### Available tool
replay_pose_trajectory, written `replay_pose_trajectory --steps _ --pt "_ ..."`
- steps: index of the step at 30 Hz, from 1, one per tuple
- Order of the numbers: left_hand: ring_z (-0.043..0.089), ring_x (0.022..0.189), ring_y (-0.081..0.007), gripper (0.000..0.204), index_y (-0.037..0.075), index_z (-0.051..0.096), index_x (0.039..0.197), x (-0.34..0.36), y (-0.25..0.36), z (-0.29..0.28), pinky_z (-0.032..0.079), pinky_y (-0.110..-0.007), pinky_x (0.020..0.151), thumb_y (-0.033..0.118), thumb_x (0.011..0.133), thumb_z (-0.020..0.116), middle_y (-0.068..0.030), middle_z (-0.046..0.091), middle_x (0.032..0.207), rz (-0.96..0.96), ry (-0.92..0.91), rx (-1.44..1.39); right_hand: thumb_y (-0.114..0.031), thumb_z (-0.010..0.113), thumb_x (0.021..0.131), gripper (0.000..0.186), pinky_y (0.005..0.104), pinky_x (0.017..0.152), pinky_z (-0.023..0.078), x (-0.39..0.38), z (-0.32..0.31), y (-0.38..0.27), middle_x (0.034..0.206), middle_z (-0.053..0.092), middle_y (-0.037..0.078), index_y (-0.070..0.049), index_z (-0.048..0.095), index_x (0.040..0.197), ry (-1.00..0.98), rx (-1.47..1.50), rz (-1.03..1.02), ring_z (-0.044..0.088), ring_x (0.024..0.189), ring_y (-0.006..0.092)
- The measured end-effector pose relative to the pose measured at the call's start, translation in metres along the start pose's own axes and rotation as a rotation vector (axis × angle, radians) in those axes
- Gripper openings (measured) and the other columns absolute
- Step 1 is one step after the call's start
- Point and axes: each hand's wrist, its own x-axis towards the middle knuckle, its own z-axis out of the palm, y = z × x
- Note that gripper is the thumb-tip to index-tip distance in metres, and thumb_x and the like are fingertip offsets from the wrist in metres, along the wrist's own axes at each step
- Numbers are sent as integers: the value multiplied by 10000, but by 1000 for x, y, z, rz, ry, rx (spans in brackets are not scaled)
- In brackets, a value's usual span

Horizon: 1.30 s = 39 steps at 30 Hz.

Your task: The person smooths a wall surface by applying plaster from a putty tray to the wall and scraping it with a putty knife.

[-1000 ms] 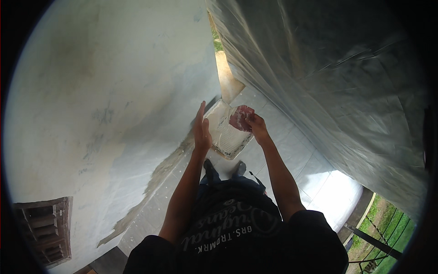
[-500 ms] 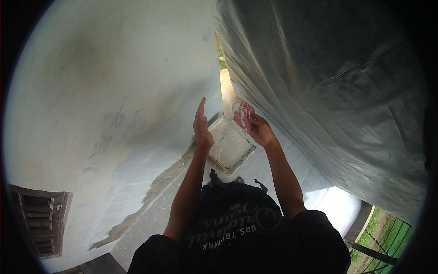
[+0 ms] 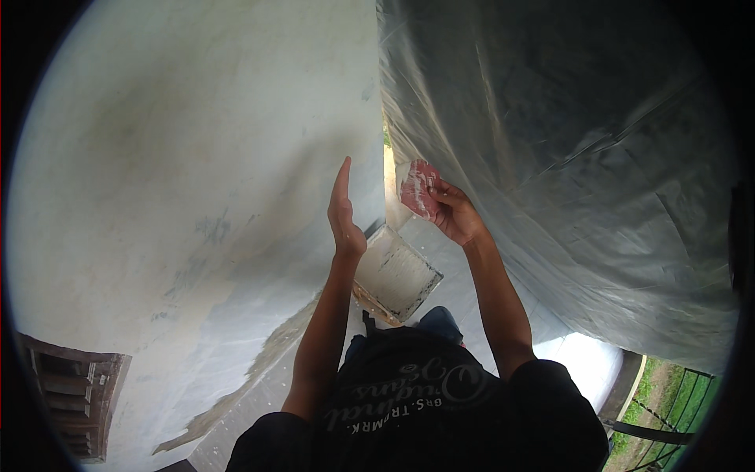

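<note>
My right hand [image 3: 458, 215] grips a flat red putty scraper [image 3: 421, 189], pinched at its right edge and held up near the hanging plastic sheet. White paste is smeared across the scraper. To the left, my left hand [image 3: 344, 224] is held upright with its fingers stretched out flat, nothing in it. It is beside the pale wall [image 3: 157, 157]; whether the palm touches it I cannot tell. Below and between both hands sits a square, shallow tray [image 3: 395, 277] coated with white paste, its rim dirty.
A grey translucent plastic sheet [image 3: 566, 157] hangs along the right side. At the lower left of the wall is a brown wooden window or vent [image 3: 75, 393]. The grey tiled floor [image 3: 472, 303] is below. Dark metal railing [image 3: 653, 433] and grass show at the lower right.
My right hand has raised the scraper slightly, further from the tray. The left hand stays outstretched beside the wall. The view has shifted, with the tray now lower and a knee showing beside it.
</note>
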Motion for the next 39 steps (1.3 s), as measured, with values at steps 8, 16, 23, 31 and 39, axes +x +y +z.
replay_pose_trajectory --steps 8,16,23,31,39 --pt "341 1478 -390 631 -81 343 1516 1 -5 -9 224 -467 1221 344 1052 291 -266 399 1556 -25 81 17 -83 643 969 303 306 824 577 28 -29 24 1064 713 103 45 622 1244 73 -787 48 688 934 151" --pt "335 1481 -391 644 -81 341 1517 21 -5 5 220 -472 1222 361 1052 281 -266 396 1558 -14 135 60 -55 585 979 388 330 877 570 49 -25 -12 1169 676 84 10 555 1360 -22 -597 201 671 1016 157" --pt "329 1484 -392 655 -81 340 1518 42 -1 8 217 -476 1223 376 1053 272 -267 393 1560 30 163 100 5 534 972 444 320 966 564 69 -4 -41 1241 637 100 36 494 1413 -119 -505 183 649 1108 172" --pt "323 1487 -393 668 -81 338 1518 71 14 -5 213 -480 1224 392 1054 261 -268 390 1562 129 183 128 -72 550 1004 413 324 858 591 77 30 -66 1195 665 126 46 490 1395 -269 -179 106 692 1010 175" --pt "317 1491 -395 681 -81 336 1519 124 35 -23 209 -485 1226 409 1054 251 -268 387 1564 302 178 129 -53 544 986 417 343 980 569 98 72 -112 1248 663 158 63 489 1384 -467 124 27 682 1118 231"
